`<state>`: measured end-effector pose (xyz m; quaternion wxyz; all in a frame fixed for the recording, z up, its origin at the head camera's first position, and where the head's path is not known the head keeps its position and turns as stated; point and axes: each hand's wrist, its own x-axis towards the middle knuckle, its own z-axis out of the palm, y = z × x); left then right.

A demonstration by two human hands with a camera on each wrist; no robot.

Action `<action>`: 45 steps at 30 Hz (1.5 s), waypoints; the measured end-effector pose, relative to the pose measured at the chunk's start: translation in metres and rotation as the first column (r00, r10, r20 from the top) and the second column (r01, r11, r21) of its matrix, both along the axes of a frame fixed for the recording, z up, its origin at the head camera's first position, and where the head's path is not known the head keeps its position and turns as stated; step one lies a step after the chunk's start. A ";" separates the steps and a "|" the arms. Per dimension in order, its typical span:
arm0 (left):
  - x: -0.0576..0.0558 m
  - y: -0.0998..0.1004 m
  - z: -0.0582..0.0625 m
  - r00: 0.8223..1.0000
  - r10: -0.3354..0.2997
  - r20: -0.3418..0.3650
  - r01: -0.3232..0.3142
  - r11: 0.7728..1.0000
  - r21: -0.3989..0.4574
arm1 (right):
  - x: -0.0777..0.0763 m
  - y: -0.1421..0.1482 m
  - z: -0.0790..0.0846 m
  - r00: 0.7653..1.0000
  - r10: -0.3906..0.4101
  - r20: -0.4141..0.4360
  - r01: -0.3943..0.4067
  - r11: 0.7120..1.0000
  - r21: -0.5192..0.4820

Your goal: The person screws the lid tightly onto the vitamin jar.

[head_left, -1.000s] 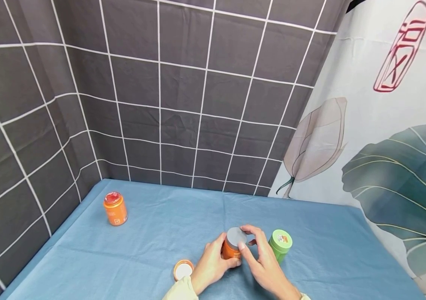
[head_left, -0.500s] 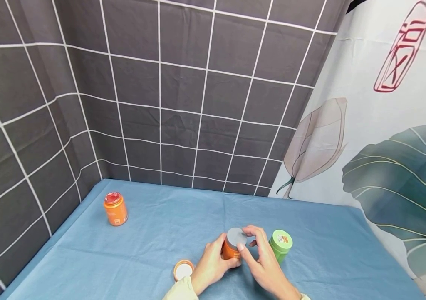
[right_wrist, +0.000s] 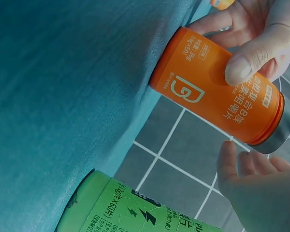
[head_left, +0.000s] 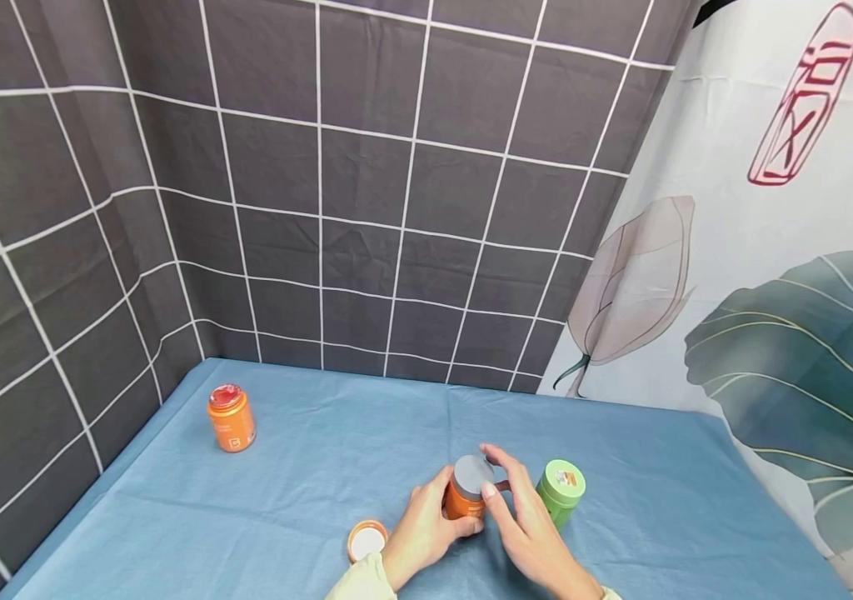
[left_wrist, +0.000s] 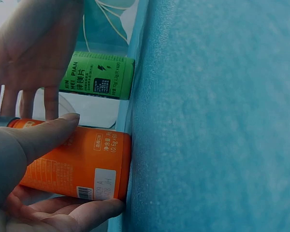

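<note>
My left hand (head_left: 426, 525) grips an orange supplement bottle (right_wrist: 222, 92), which stands upright on the blue cloth. A grey lid (head_left: 474, 474) tops that bottle. The thumb and index finger of my right hand (head_left: 535, 529) are at the edge of the lid, on its right side; the other fingers hang below it, apart from the bottle in the right wrist view. Just right of that hand stands a green bottle (head_left: 562, 492) with a green lid. An orange lid (head_left: 367, 541) lies white inside up, beside my left wrist.
A second orange bottle (head_left: 231, 421), lidless with red showing at its mouth, stands at the table's far left. Blue cloth (head_left: 321, 450) covers the table. Dark gridded fabric (head_left: 366, 183) hangs behind and at left; a printed white curtain (head_left: 734, 333) hangs at right.
My right thumb and index finger have shifted slightly round the grey lid, the index finger away from me and the thumb a little rightward. The left hand and bottle stay put.
</note>
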<state>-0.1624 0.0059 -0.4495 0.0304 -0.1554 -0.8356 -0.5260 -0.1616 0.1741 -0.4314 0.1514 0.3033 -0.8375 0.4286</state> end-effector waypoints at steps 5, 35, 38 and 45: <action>0.001 0.000 0.001 1.000 0.001 0.019 -0.001 1.000 -0.006 | 0.000 0.000 0.000 1.000 0.012 0.005 -0.012 1.000 -0.005; 0.001 0.001 0.000 1.000 0.023 0.002 -0.023 1.000 -0.021 | 0.014 -0.012 0.025 0.997 -0.042 -0.069 0.038 0.998 -0.054; 0.001 0.001 0.000 1.000 0.019 0.001 -0.019 1.000 -0.019 | 0.009 -0.008 0.016 0.996 -0.040 -0.079 0.036 0.998 -0.054; 0.001 0.001 0.000 1.000 0.013 0.009 -0.013 1.000 -0.006 | -0.001 -0.002 -0.002 0.997 -0.041 -0.064 0.039 0.998 -0.040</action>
